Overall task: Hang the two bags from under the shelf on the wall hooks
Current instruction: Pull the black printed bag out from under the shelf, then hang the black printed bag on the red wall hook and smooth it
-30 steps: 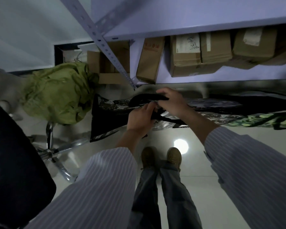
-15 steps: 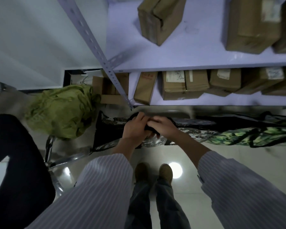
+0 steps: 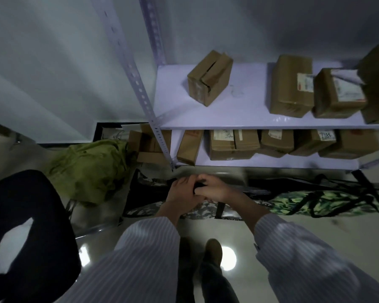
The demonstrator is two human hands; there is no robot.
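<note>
A long grey-camouflage bag with black ends lies on the floor under the lowest shelf. My left hand and my right hand are pressed together above its middle, both closed around its black strap. To the right lies a second long bag in green camouflage with black straps, partly under the shelf. No wall hooks are visible.
A metal shelf rack holds several cardboard boxes on two levels. Its perforated post stands just left of my hands. A green cloth bundle sits on a chair at left. A dark chair back fills the lower left.
The view has tilted upward, showing the upper shelf. My hands have come closer together on the black strap and sit a little higher above the bag.
</note>
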